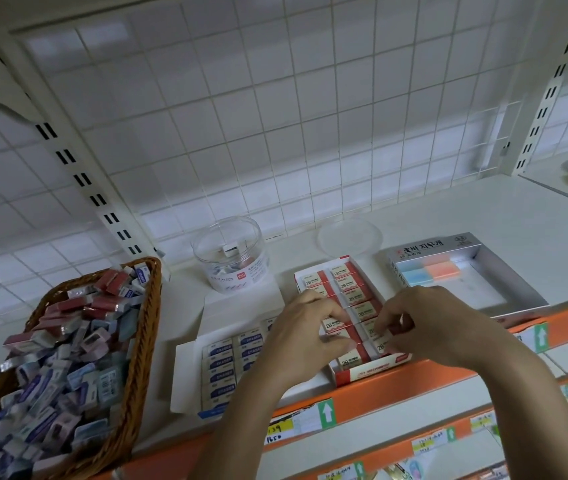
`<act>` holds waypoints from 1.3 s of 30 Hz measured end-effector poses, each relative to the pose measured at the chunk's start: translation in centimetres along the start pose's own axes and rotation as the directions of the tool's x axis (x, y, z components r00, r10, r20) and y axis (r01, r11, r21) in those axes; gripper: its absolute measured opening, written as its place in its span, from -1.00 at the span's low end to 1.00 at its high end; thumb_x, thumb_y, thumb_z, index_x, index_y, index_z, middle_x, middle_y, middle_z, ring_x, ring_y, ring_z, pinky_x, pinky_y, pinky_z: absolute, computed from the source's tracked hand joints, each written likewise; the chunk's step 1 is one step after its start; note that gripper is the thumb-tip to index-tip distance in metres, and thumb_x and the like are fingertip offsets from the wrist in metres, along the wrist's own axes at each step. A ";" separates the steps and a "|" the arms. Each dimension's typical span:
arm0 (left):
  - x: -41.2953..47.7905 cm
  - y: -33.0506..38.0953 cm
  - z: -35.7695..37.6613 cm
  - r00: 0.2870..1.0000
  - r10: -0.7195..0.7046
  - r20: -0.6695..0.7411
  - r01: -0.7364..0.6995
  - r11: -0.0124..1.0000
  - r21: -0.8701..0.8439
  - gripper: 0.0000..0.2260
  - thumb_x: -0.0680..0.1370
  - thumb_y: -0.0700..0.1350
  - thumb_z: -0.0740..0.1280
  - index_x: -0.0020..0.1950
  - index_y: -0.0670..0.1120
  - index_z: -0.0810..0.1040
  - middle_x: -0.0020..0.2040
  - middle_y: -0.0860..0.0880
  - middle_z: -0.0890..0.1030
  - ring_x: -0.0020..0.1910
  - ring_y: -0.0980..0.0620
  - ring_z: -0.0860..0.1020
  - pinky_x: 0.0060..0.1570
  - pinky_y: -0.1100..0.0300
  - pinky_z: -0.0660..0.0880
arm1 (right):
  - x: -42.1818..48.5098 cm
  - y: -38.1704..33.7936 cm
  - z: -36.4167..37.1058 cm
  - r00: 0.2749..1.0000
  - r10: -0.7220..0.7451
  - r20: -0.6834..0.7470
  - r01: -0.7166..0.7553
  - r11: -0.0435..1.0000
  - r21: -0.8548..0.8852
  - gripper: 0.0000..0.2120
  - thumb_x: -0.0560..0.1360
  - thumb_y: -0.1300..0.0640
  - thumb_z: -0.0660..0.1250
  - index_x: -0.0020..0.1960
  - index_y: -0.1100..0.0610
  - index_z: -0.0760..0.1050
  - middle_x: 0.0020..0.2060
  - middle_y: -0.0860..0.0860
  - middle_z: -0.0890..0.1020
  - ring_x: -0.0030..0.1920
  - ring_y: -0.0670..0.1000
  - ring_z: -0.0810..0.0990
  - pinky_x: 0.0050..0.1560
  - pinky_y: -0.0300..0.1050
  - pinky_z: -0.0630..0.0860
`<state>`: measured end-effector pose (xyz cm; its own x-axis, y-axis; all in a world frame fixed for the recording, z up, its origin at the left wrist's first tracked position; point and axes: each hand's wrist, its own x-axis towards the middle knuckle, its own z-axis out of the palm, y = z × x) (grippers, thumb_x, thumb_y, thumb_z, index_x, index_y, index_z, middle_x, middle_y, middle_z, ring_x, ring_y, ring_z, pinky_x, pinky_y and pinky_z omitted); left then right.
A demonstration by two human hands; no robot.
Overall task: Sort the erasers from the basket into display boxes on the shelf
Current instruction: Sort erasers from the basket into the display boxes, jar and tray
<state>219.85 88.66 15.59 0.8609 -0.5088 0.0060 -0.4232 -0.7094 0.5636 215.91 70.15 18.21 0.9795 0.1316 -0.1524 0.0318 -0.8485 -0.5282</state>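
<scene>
Left hand [305, 336] & right hand [431, 323], fingers curled, are each pinching erasers [362, 308] inside the red-white box [372, 367] at the shelf [448, 216] front. Blue-eraser box [185, 372] is lying just left, w/ the full basket [152, 306] sitting beyond.

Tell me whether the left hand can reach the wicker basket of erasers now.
Probably yes. The brown wicker basket stands open-topped left of the left hand, only a low white box of blue-labelled erasers between them, though its fingers pinch a red-and-cream 2B eraser.
</scene>
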 end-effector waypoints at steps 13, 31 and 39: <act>0.1 -0.1 0.3 0.999 0.013 -0.032 -0.011 0.999 0.039 -0.71 0.47 0.01 0.42 0.18 0.05 0.56 0.17 0.14 0.45 0.16 0.18 0.40 0.11 0.26 0.37 | 1.2 -1.8 0.8 0.998 0.051 -0.043 -0.058 0.982 -0.180 -0.79 0.43 0.30 0.28 -0.14 0.05 0.63 -0.09 0.03 0.64 -0.08 0.03 0.60 -0.09 -0.19 0.54; -5.7 -5.8 -5.5 0.876 -0.067 -0.478 0.187 0.960 0.207 -0.83 0.54 -0.04 0.32 0.13 0.04 0.58 0.13 0.10 0.53 0.15 0.13 0.45 0.16 0.16 0.42 | 4.8 -10.7 6.9 0.898 -0.361 -0.251 0.356 0.932 -0.065 -0.78 0.50 0.11 0.30 0.14 0.00 0.53 0.06 -0.04 0.57 0.02 -0.07 0.49 -0.01 -0.29 0.36; -10.5 -10.3 -9.4 0.769 -0.157 -0.620 0.379 0.893 0.243 -0.73 0.59 -0.06 0.20 0.27 -0.01 0.52 0.25 0.01 0.51 0.24 0.05 0.42 0.27 0.14 0.36 | 6.6 -18.3 10.9 0.814 -0.561 -0.150 0.555 0.828 -0.084 -0.68 0.50 0.13 0.27 0.25 0.07 0.42 0.21 0.00 0.49 0.21 0.01 0.43 0.16 -0.21 0.29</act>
<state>217.87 105.89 17.43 0.9036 0.0228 0.4278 -0.1206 -0.9446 0.3052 219.61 92.11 17.81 0.8095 0.5062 0.2975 0.5865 -0.6723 -0.4517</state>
